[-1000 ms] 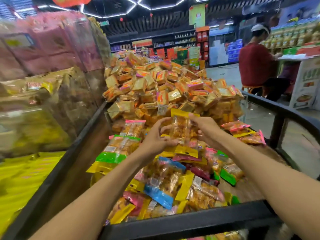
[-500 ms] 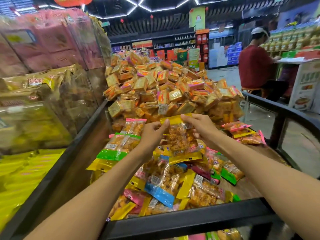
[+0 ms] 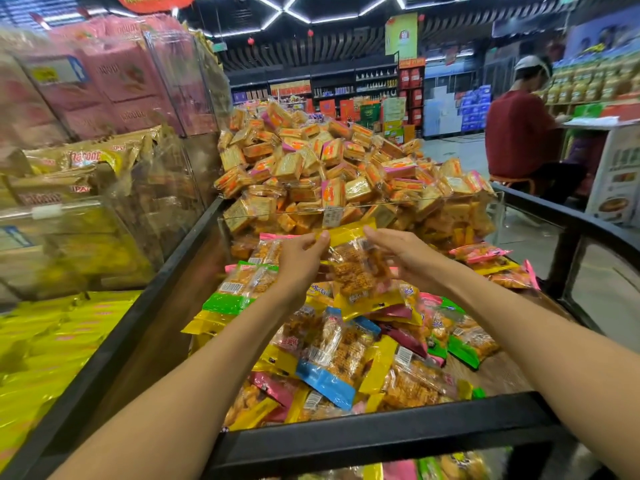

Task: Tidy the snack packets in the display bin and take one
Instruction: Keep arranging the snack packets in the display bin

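Note:
I hold a clear snack packet with yellow ends upright above the display bin. My left hand pinches its top left corner. My right hand grips its right edge, fingers curled behind the wrapper. Below lies a loose heap of similar packets with yellow, blue, green and pink ends, spread over the bin's wooden floor.
Behind a clear divider rises a tall mound of small orange biscuit packs. Clear bins of boxed goods stand at the left. A person in a red top sits at the right by a counter. The bin's black rail curves round the right.
Both hands lifted the yellow-ended packet higher and further from me, holding it upright near the divider. My view has shifted slightly.

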The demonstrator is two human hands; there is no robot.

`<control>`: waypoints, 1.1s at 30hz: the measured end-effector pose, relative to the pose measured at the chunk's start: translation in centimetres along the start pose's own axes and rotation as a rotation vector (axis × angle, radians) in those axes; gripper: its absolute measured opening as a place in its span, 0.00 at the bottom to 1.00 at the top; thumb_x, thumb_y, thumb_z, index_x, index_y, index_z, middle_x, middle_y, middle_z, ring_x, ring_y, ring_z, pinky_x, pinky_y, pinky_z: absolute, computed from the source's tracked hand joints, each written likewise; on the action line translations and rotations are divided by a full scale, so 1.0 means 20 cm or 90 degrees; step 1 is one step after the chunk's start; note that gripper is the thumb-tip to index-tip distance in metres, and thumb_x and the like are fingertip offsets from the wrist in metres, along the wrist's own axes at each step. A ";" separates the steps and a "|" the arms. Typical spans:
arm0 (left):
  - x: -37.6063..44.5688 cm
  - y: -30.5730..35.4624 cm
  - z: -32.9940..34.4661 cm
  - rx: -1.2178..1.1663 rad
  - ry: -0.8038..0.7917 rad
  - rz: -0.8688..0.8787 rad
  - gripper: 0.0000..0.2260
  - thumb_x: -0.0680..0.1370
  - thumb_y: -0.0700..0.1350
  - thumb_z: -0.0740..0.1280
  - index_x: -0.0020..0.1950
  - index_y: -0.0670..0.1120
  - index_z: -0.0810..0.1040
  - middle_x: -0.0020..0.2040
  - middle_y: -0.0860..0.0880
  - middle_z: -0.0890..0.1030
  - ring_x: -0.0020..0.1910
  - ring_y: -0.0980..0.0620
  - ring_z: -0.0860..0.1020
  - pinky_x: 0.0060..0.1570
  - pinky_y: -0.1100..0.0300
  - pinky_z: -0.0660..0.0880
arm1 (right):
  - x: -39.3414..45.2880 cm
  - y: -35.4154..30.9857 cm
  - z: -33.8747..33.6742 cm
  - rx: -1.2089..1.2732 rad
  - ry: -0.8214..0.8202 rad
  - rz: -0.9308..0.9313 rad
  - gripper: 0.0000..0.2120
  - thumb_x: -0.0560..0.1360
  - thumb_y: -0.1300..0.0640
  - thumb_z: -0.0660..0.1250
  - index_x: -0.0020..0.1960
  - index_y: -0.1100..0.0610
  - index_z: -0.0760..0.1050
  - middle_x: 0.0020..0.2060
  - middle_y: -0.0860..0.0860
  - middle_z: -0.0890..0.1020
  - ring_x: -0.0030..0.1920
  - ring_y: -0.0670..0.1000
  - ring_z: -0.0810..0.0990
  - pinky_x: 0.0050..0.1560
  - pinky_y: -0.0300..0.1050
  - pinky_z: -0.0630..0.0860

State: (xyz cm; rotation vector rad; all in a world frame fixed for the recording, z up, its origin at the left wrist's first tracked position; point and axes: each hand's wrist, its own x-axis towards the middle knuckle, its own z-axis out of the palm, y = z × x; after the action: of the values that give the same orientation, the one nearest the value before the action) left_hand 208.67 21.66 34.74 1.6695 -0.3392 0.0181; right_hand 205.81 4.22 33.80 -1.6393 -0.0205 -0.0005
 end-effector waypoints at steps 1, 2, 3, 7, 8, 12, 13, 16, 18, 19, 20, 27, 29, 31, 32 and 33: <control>0.01 0.00 -0.01 -0.010 0.023 0.001 0.15 0.81 0.45 0.62 0.35 0.42 0.72 0.34 0.45 0.72 0.27 0.49 0.74 0.26 0.61 0.74 | -0.01 0.00 0.00 -0.049 -0.047 0.025 0.28 0.67 0.42 0.73 0.62 0.55 0.75 0.57 0.50 0.78 0.60 0.52 0.75 0.61 0.51 0.71; 0.01 0.01 -0.02 -0.017 0.046 0.004 0.15 0.81 0.45 0.62 0.35 0.41 0.72 0.34 0.44 0.72 0.26 0.49 0.73 0.24 0.62 0.73 | -0.02 0.00 0.00 -0.101 -0.085 0.049 0.39 0.64 0.44 0.76 0.70 0.55 0.68 0.66 0.51 0.74 0.67 0.54 0.70 0.67 0.54 0.66; 0.02 0.01 -0.04 -0.019 0.068 0.009 0.16 0.81 0.45 0.63 0.35 0.41 0.72 0.34 0.43 0.72 0.26 0.48 0.72 0.21 0.64 0.71 | -0.03 0.00 0.02 -0.154 -0.117 0.067 0.49 0.62 0.48 0.78 0.76 0.55 0.58 0.73 0.52 0.64 0.72 0.55 0.64 0.71 0.53 0.63; 0.02 0.03 -0.07 0.018 0.103 0.036 0.19 0.81 0.46 0.62 0.31 0.42 0.69 0.29 0.46 0.73 0.26 0.49 0.71 0.18 0.68 0.66 | -0.06 0.00 0.04 -0.233 -0.131 0.055 0.47 0.70 0.68 0.72 0.77 0.61 0.44 0.77 0.54 0.50 0.74 0.56 0.58 0.46 0.30 0.76; 0.02 0.03 -0.07 0.012 0.103 0.032 0.19 0.81 0.46 0.62 0.30 0.43 0.69 0.27 0.48 0.72 0.26 0.50 0.71 0.18 0.69 0.66 | -0.05 0.00 0.03 -0.234 -0.127 0.046 0.45 0.71 0.70 0.71 0.77 0.63 0.45 0.77 0.56 0.52 0.72 0.55 0.62 0.44 0.29 0.76; 0.03 0.06 -0.05 -0.016 0.033 -0.030 0.16 0.80 0.52 0.62 0.39 0.42 0.73 0.36 0.49 0.74 0.34 0.55 0.75 0.25 0.67 0.72 | -0.05 -0.01 0.00 -0.115 -0.152 0.045 0.32 0.70 0.76 0.67 0.71 0.70 0.60 0.68 0.63 0.70 0.51 0.50 0.81 0.41 0.35 0.79; 0.04 0.07 -0.05 -0.006 -0.010 -0.051 0.14 0.79 0.53 0.62 0.44 0.43 0.74 0.42 0.50 0.75 0.40 0.53 0.76 0.31 0.65 0.75 | -0.05 0.00 -0.01 -0.073 -0.149 0.048 0.28 0.70 0.77 0.66 0.69 0.70 0.63 0.64 0.65 0.74 0.49 0.52 0.83 0.42 0.38 0.80; 0.02 0.07 -0.05 0.102 -0.149 -0.085 0.26 0.75 0.50 0.69 0.67 0.38 0.69 0.55 0.47 0.75 0.51 0.51 0.75 0.48 0.58 0.77 | -0.02 0.00 -0.03 -0.011 -0.116 0.046 0.19 0.70 0.76 0.66 0.61 0.68 0.72 0.57 0.66 0.79 0.48 0.55 0.84 0.46 0.42 0.81; 0.00 0.05 -0.05 0.185 -0.187 -0.049 0.30 0.71 0.43 0.74 0.66 0.32 0.67 0.53 0.38 0.76 0.49 0.49 0.76 0.48 0.56 0.77 | -0.01 0.00 -0.03 0.016 -0.090 0.047 0.16 0.70 0.76 0.67 0.57 0.68 0.74 0.52 0.64 0.81 0.47 0.55 0.84 0.44 0.42 0.81; 0.00 0.04 -0.05 0.202 -0.192 -0.025 0.27 0.70 0.39 0.75 0.63 0.30 0.68 0.48 0.39 0.76 0.46 0.49 0.76 0.46 0.57 0.76 | -0.01 0.00 -0.03 0.023 -0.085 0.052 0.17 0.69 0.76 0.68 0.57 0.68 0.74 0.52 0.63 0.81 0.48 0.55 0.84 0.43 0.42 0.81; 0.00 0.04 -0.05 0.207 -0.190 -0.015 0.23 0.69 0.35 0.74 0.59 0.29 0.70 0.41 0.43 0.76 0.42 0.53 0.76 0.42 0.61 0.75 | -0.01 -0.01 -0.03 0.021 -0.078 0.053 0.20 0.69 0.75 0.69 0.60 0.68 0.73 0.54 0.62 0.81 0.50 0.55 0.82 0.44 0.44 0.80; 0.01 0.01 -0.04 0.195 -0.142 -0.005 0.24 0.70 0.37 0.75 0.63 0.39 0.71 0.45 0.47 0.75 0.41 0.55 0.76 0.34 0.69 0.73 | -0.01 -0.01 -0.01 -0.019 0.032 -0.011 0.50 0.60 0.56 0.82 0.75 0.61 0.59 0.73 0.59 0.64 0.74 0.56 0.62 0.70 0.61 0.63; 0.03 0.00 -0.03 0.206 -0.078 0.050 0.23 0.71 0.41 0.74 0.63 0.43 0.70 0.53 0.47 0.76 0.47 0.53 0.77 0.44 0.63 0.77 | 0.00 0.00 -0.02 -0.059 0.061 -0.048 0.49 0.52 0.49 0.84 0.68 0.61 0.69 0.64 0.56 0.76 0.66 0.55 0.73 0.60 0.52 0.75; 0.03 -0.01 -0.02 0.184 -0.053 0.084 0.16 0.74 0.46 0.71 0.59 0.46 0.72 0.55 0.47 0.76 0.51 0.52 0.77 0.52 0.56 0.78 | -0.01 0.00 -0.01 -0.098 0.104 -0.102 0.27 0.62 0.58 0.80 0.57 0.58 0.73 0.51 0.48 0.81 0.55 0.48 0.79 0.44 0.33 0.76; 0.03 -0.01 0.00 0.161 -0.062 0.080 0.14 0.76 0.49 0.69 0.58 0.46 0.72 0.55 0.46 0.77 0.52 0.51 0.78 0.53 0.53 0.78 | 0.00 0.01 0.00 -0.125 0.117 -0.131 0.22 0.65 0.63 0.78 0.55 0.55 0.73 0.47 0.46 0.80 0.51 0.49 0.80 0.42 0.32 0.75; 0.02 0.00 0.01 0.136 -0.076 0.067 0.14 0.77 0.51 0.68 0.58 0.46 0.73 0.56 0.46 0.77 0.52 0.50 0.79 0.54 0.52 0.78 | 0.00 0.01 0.01 -0.157 0.128 -0.162 0.22 0.66 0.65 0.77 0.55 0.54 0.72 0.45 0.47 0.80 0.50 0.50 0.81 0.43 0.33 0.76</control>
State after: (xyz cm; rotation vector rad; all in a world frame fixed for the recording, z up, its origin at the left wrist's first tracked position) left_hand 209.04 21.39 34.74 1.8675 -0.5306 0.0333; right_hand 205.71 4.44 33.66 -1.8667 -0.0773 -0.3753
